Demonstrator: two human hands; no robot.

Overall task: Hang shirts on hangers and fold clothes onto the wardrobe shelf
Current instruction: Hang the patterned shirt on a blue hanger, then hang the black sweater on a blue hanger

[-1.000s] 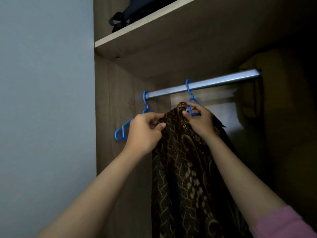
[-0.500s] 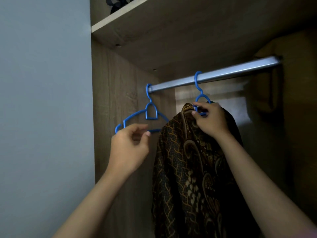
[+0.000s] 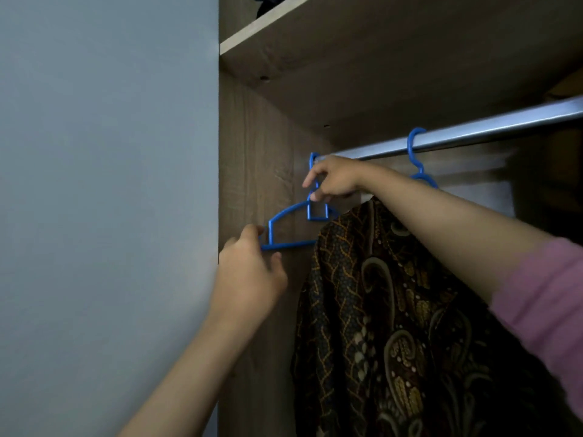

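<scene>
A dark brown patterned shirt (image 3: 394,310) hangs from a blue hanger (image 3: 416,152) hooked on the metal rail (image 3: 492,130). To its left an empty blue hanger (image 3: 290,228) hangs at the rail's left end. My right hand (image 3: 334,181) reaches across the shirt and pinches the empty hanger's neck just below its hook. My left hand (image 3: 249,275) grips the left tip of that hanger's bottom bar between thumb and fingers.
The wardrobe's wooden side panel (image 3: 252,152) stands right behind the empty hanger. A wooden shelf (image 3: 347,52) runs above the rail, with a dark item (image 3: 268,3) on top. A pale wall (image 3: 104,184) fills the left.
My right hand let go of the shirt's hanger and moved left onto the empty hanger's neck. My left hand closed on the empty hanger's left end. The view shifted right.
</scene>
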